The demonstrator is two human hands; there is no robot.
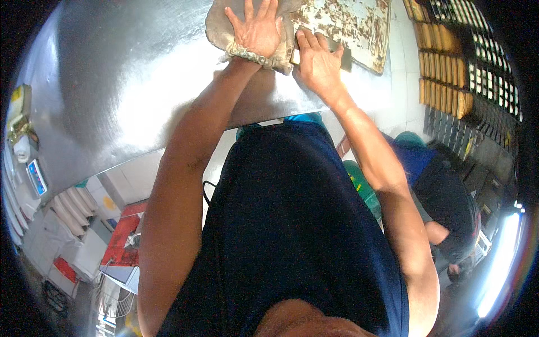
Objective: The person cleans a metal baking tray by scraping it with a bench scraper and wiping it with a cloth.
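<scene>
My left hand (259, 33) lies flat with spread fingers on a greyish-brown cloth (219, 25) that has a frayed, bunched edge, on a shiny metal table (143, 84). Beside it, my right hand (318, 57) grips a flat metal scraper (346, 60) with a pale edge showing at its left; its exact kind is hard to tell. Just beyond the right hand lies a worn tray or board (362, 29), its pale surface patched with brown. The cloth touches or nearly touches the scraper.
At right, a rack holds trays of long bread loaves (442, 63) and small white pieces (492, 76). A co-worker (446, 202) bends low near my right arm. A scale-like device with a blue display (36, 177) sits at the table's left end. A red-covered surface (122, 236) stands below left.
</scene>
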